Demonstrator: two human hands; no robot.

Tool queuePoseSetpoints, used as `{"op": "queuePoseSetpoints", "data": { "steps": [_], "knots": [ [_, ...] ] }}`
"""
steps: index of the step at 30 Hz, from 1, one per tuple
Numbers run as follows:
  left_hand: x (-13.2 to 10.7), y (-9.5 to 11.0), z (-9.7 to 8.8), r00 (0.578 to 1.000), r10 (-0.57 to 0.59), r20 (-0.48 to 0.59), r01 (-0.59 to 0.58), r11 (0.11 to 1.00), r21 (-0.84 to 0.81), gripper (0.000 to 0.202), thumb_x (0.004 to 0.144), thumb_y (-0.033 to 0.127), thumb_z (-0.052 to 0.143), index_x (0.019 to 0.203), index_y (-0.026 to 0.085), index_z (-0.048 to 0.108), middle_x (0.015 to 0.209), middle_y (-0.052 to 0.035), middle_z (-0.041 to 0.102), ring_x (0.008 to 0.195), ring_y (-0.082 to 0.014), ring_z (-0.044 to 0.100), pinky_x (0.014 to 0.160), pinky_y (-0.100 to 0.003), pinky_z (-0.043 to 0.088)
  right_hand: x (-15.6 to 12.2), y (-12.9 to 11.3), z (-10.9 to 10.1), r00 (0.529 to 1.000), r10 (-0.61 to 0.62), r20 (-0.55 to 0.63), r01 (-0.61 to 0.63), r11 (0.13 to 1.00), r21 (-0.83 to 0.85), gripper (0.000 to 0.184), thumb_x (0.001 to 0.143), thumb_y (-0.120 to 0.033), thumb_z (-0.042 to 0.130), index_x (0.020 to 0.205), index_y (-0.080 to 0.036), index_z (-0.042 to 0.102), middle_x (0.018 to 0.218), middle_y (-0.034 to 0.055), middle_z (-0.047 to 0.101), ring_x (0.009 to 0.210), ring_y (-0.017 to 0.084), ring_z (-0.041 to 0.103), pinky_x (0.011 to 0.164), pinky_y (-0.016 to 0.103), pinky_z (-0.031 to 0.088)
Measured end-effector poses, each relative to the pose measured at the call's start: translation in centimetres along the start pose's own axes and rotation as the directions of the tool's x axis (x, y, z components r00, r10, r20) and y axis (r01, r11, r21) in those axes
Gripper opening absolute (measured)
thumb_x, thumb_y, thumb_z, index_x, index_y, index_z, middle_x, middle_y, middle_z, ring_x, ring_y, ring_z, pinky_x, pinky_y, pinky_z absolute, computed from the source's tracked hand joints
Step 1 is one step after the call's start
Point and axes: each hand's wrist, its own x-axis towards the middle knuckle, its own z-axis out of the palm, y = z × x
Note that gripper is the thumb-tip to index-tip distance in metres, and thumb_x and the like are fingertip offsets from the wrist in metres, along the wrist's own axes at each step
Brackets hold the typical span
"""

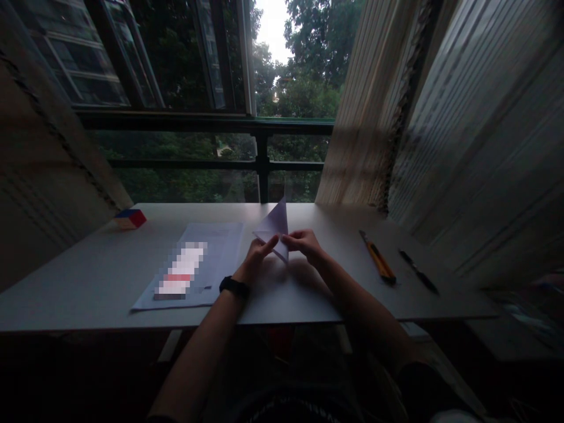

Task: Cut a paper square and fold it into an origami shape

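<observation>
Left hand [259,254] and right hand [304,242] both pinch the folded paper [276,221] over the bench [88,282], a two-sided grip presumably keeping its creases aligned, while the yellow cutter [378,258] and dark pen-like tool [418,271] lie apart at right, seemingly out of the way.

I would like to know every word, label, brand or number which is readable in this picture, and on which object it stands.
No text is readable.
White sheet: small print, too blurred to read.
Pixelated patch on it: any writing is masked.
Dark clothing at the bottom edge: pale lettering, too dim to read.
Folded paper and yellow cutter: no writing can be made out.
</observation>
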Motion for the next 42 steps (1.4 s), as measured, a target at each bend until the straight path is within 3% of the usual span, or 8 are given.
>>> {"op": "queuePoseSetpoints", "data": {
  "steps": [2,6,11,17,23,28,34,42],
  "knots": [
    [0.2,-0.5,0.1,0.999,0.025,-0.021,-0.025,1.000,0.013,0.049,0.067,0.045,0.065,0.099,0.009,0.061,0.089,-0.0097,0.066,0.088,-0.0226,0.060,0.079,-0.032,0.046,-0.1,0.2,0.2,1.000,0.004,0.021,-0.004,1.000,-0.006,0.039,0.048,-0.043,0.076,0.060,-0.008,0.064,0.050,0.0019,0.059,0.048,0.011,0.055,0.053,0.027,0.048],
    [0.9,-1.2,-0.1,0.988,-0.061,-0.140,0.057,0.998,-0.028,0.052,0.072,0.051,0.058,0.101,0.007,0.059,0.085,-0.0110,0.066,0.083,-0.0216,0.062,0.075,-0.031,0.047,0.0,0.3,0.4,1.000,0.017,0.024,-0.017,1.000,0.003,0.038,0.049,-0.043,0.076,0.061,-0.008,0.064,0.051,0.0020,0.059,0.048,0.012,0.056,0.053,0.027,0.048],
    [0.6,-0.8,0.0,0.999,-0.053,-0.005,0.051,0.981,-0.185,0.046,0.073,0.042,0.060,0.103,0.007,0.059,0.090,-0.0118,0.066,0.085,-0.0219,0.062,0.079,-0.034,0.045,-0.1,0.2,0.5,0.999,0.007,0.040,-0.008,1.000,0.016,0.038,0.049,-0.043,0.076,0.060,-0.009,0.064,0.052,0.0018,0.060,0.049,0.012,0.056,0.053,0.027,0.048],
    [-0.1,-0.7,0.5,0.998,-0.064,0.018,0.066,0.987,-0.147,0.042,0.071,0.039,0.062,0.102,0.010,0.062,0.093,-0.0093,0.066,0.092,-0.0215,0.059,0.085,-0.031,0.042,-0.2,0.4,0.3,0.997,-0.012,0.071,0.010,1.000,0.027,0.037,0.051,-0.043,0.075,0.063,-0.009,0.065,0.054,0.0017,0.060,0.051,0.012,0.057,0.054,0.026,0.048],
    [-0.1,-1.5,0.6,0.980,-0.141,0.142,0.171,0.958,-0.229,0.046,0.077,0.041,0.056,0.114,0.014,0.057,0.107,-0.0102,0.063,0.101,-0.0210,0.056,0.090,-0.030,0.040,0.0,0.7,0.3,0.997,-0.020,0.074,0.018,1.000,0.022,0.038,0.051,-0.044,0.075,0.062,-0.009,0.065,0.053,0.0014,0.059,0.050,0.012,0.057,0.054,0.027,0.049],
    [0.6,-2.1,0.2,0.992,-0.107,0.064,0.117,0.974,-0.193,0.051,0.075,0.047,0.056,0.112,0.013,0.058,0.114,-0.0119,0.059,0.109,-0.0236,0.051,0.098,-0.033,0.033,0.1,0.7,0.5,0.999,-0.002,0.042,0.001,1.000,0.005,0.040,0.049,-0.047,0.075,0.060,-0.009,0.065,0.052,0.0019,0.059,0.048,0.012,0.056,0.053,0.027,0.049],
    [0.8,-2.1,-0.1,0.998,-0.060,-0.026,0.057,0.992,-0.115,0.050,0.076,0.049,0.054,0.112,0.015,0.059,0.111,-0.0094,0.061,0.111,-0.0250,0.051,0.096,-0.034,0.036,-0.3,0.3,0.8,0.996,0.044,0.082,-0.044,0.999,0.001,0.042,0.048,-0.046,0.075,0.065,-0.009,0.066,0.055,0.0034,0.062,0.051,0.014,0.058,0.055,0.028,0.050],
    [0.8,-1.9,-0.4,1.000,0.005,-0.020,-0.006,1.000,-0.013,0.051,0.078,0.051,0.049,0.115,0.017,0.057,0.115,-0.0092,0.059,0.109,-0.0235,0.052,0.097,-0.033,0.036,-0.4,0.4,1.0,0.988,0.051,0.146,-0.054,0.998,0.022,0.043,0.049,-0.048,0.075,0.066,-0.008,0.066,0.057,0.0035,0.061,0.052,0.012,0.056,0.053,0.025,0.047]
  ]
}}
